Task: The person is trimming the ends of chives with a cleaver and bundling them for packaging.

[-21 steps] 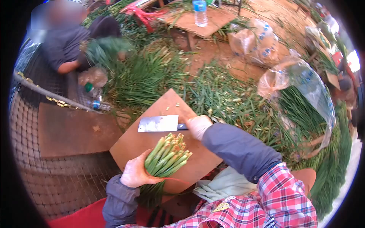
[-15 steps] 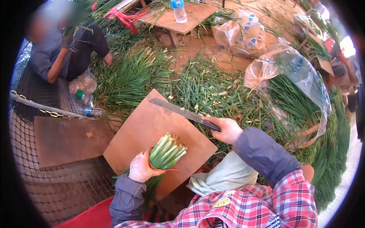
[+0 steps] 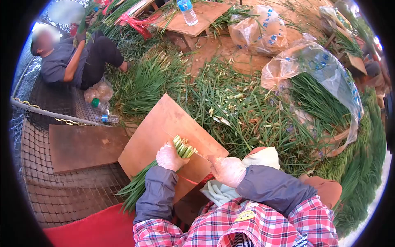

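- Looks mid-trim: root ends of the bundle of green onions (image 3: 183, 147) cut square, with a few pale trimmed bits (image 3: 190, 141) lying just beside them on the board (image 3: 160, 117).
- Judged only partly done: one bundle, tied with a red band (image 3: 187, 180), under the blade, against a large loose pile of greens (image 3: 230, 103) on the ground beyond the board, seemingly not yet bundled.
- Pinned with the gloved left hand (image 3: 168, 157), clenched round the bundle just behind the cut ends and pressing it onto the board, with the leaves trailing off the board's near edge toward the lap.
- Gripped in the gloved right hand (image 3: 227, 171), fingers closed tight: the knife (image 3: 199, 154), its handle hidden in the fist and its blade seen edge-on as a thin line at the cut ends. Cannot tell whether touching the stalks or just above them.
- Close by: a pale cloth (image 3: 257, 158) under the right forearm and a plastic bag (image 3: 329, 74) of greens off to the right.
- Well apart at upper left: another person (image 3: 70, 61), seated and handling greens.
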`<state>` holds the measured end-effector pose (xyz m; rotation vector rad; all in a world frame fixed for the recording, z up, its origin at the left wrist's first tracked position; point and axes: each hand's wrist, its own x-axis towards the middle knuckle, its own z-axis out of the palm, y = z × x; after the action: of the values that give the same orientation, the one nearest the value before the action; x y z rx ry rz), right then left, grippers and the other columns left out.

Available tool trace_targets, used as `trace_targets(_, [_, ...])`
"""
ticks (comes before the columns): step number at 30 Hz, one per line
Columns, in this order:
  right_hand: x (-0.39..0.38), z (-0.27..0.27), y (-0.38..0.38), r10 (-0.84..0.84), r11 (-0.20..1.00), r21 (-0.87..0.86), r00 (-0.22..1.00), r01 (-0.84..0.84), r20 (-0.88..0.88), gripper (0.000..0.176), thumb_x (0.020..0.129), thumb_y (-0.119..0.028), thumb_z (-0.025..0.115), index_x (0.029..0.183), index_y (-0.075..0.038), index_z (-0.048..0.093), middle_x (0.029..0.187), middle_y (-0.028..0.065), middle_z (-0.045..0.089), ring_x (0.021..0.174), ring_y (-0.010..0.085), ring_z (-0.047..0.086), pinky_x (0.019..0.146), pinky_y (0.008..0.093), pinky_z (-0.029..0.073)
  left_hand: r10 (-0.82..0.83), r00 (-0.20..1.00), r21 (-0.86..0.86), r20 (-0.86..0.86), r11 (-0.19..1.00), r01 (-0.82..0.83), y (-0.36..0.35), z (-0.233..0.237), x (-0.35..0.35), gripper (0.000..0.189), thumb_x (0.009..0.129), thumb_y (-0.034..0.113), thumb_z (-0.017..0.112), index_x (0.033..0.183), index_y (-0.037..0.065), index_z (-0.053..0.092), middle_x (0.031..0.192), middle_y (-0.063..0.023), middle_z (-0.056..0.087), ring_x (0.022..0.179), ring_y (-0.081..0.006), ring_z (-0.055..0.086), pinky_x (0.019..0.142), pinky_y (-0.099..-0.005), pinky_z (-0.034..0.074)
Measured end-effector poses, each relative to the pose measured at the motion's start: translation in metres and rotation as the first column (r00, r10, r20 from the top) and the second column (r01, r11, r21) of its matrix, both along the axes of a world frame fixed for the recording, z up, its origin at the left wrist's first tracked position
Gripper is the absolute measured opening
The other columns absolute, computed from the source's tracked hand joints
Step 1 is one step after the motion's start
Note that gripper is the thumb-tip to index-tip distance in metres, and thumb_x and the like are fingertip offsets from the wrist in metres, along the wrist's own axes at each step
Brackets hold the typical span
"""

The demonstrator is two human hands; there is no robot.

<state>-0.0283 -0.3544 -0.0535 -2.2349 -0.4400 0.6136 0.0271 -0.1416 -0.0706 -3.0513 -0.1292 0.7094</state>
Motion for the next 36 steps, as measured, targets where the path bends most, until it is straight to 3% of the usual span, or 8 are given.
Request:
trace_targets(10, [0.014, -0.002, 0.015, 0.016, 0.987, -0.150, 0.978, -0.048, -0.207, 0.024, 0.080, -0.016, 0.047, 0.096, -0.001, 0.055, 0.075, 0.0213, 0.061, 0.075, 0.0368, 0.060, 0.068, 0.0465, 0.047, 0.009, 1.000, 0.034, 0.016, 0.999, -0.010, -0.004, -0.002, 0.000, 0.073, 0.049, 0.038, 0.081, 0.105, 0.004, 0.050, 0.095, -0.0122, 0.060, 0.090, -0.0267, 0.059, 0.079, -0.0369, 0.047])
trace_targets(15, [0.028, -0.013, 0.044, -0.076, 0.984, -0.171, 0.972, 0.038, -0.224, 0.023, 0.077, -0.016, 0.047, 0.083, 0.002, 0.061, 0.079, 0.0217, 0.062, 0.079, 0.0369, 0.060, 0.071, 0.0465, 0.046, 0.013, 1.000, 0.047, -0.008, 0.999, -0.012, -0.002, -0.006, 0.001, 0.071, 0.050, 0.037, 0.080, 0.105, 0.003, 0.050, 0.097, -0.0121, 0.059, 0.091, -0.0257, 0.059, 0.080, -0.0371, 0.046])
trace_targets(23, [0.058, -0.073, 0.093, -0.135, 0.977, -0.193, 0.960, 0.088, -0.245, 0.026, 0.080, -0.018, 0.044, 0.092, -0.001, 0.059, 0.086, 0.0215, 0.063, 0.082, 0.0360, 0.062, 0.073, 0.0458, 0.048, -0.004, 1.000, 0.067, 0.004, 0.998, 0.003, -0.002, -0.009, 0.006, 0.069, 0.051, 0.037, 0.078, 0.104, 0.004, 0.049, 0.097, -0.0123, 0.057, 0.091, -0.0267, 0.058, 0.080, -0.0379, 0.046])
trace_targets(26, [0.062, -0.076, 0.093, -0.082, 0.985, -0.166, 0.985, 0.057, -0.150, 0.026, 0.080, -0.018, 0.044, 0.092, -0.001, 0.060, 0.086, 0.0212, 0.063, 0.083, 0.0358, 0.062, 0.073, 0.0454, 0.048, -0.018, 1.000, 0.088, 0.012, 0.996, 0.017, -0.003, -0.009, 0.006, 0.069, 0.050, 0.039, 0.078, 0.102, 0.004, 0.049, 0.098, -0.0128, 0.057, 0.092, -0.0266, 0.058, 0.080, -0.0383, 0.046])
trace_targets(31, [0.041, -0.071, 0.083, -0.086, 0.981, -0.187, 0.982, 0.054, -0.166, 0.025, 0.078, -0.014, 0.044, 0.092, -0.001, 0.060, 0.086, 0.0203, 0.064, 0.083, 0.0342, 0.062, 0.073, 0.0452, 0.049, 0.000, 1.000, -0.022, 0.018, 1.000, 0.001, 0.007, -0.003, 0.001, 0.066, 0.050, 0.038, 0.078, 0.099, 0.002, 0.051, 0.095, -0.0154, 0.059, 0.087, -0.0299, 0.060, 0.076, -0.0388, 0.048])
trace_targets(34, [0.039, -0.074, 0.088, -0.092, 0.978, -0.197, 0.983, 0.060, -0.156, 0.025, 0.078, -0.013, 0.043, 0.092, -0.002, 0.061, 0.086, 0.0203, 0.064, 0.083, 0.0336, 0.063, 0.073, 0.0446, 0.049, -0.002, 0.998, -0.011, 0.062, 1.000, 0.002, 0.005, -0.009, -0.003, 0.065, 0.049, 0.036, 0.079, 0.098, 0.002, 0.052, 0.094, -0.0150, 0.059, 0.086, -0.0297, 0.060, 0.076, -0.0388, 0.048])
trace_targets(35, [0.044, -0.076, 0.092, -0.104, 0.979, -0.192, 0.982, 0.072, -0.160, 0.025, 0.078, -0.013, 0.043, 0.091, -0.002, 0.061, 0.087, 0.0203, 0.064, 0.083, 0.0335, 0.063, 0.073, 0.0444, 0.049, -0.037, 0.989, -0.008, 0.145, 0.999, 0.039, 0.007, -0.014, -0.007, 0.064, 0.048, 0.038, 0.079, 0.094, 0.002, 0.051, 0.084, -0.0152, 0.062, 0.080, -0.0324, 0.061, 0.071, -0.0414, 0.049])
trace_targets(36, [0.049, -0.078, 0.097, -0.118, 0.979, -0.182, 0.979, 0.087, -0.164, 0.025, 0.078, -0.013, 0.044, 0.091, -0.002, 0.061, 0.087, 0.0203, 0.064, 0.083, 0.0334, 0.063, 0.073, 0.0441, 0.049, -0.038, 0.979, 0.019, 0.201, 0.999, 0.035, 0.002, -0.016, -0.008, 0.064, 0.048, 0.037, 0.079, 0.094, 0.002, 0.051, 0.087, -0.0158, 0.061, 0.081, -0.0323, 0.061, 0.071, -0.0414, 0.049])
